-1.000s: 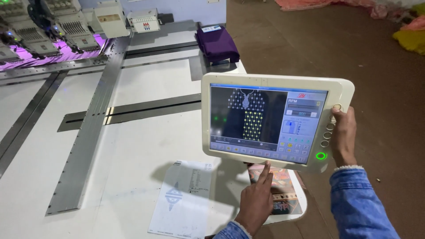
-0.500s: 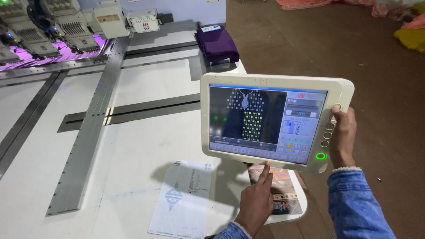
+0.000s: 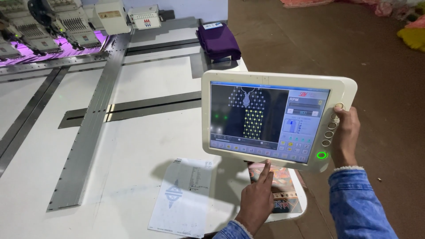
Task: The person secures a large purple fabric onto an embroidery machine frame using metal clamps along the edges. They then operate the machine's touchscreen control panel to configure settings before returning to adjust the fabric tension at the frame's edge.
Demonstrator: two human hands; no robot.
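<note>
My left hand (image 3: 254, 201), index out, others curled, points to twelve o'clock at the control panel (image 3: 276, 117)'s bottom edge; my right hand (image 3: 345, 132) grips its right rim.

— What can't you make out from here?

— My right hand (image 3: 344, 132) wraps behind the control panel (image 3: 274, 117), so its fingers are mostly hidden. The panel also covers part of the patterned card (image 3: 280, 190) beneath it.

— And the edges?

— The printed sheet (image 3: 183, 197) is cut off at the bottom, its marks too small to tell. The embroidery heads (image 3: 48, 22) run off the top-left.
</note>
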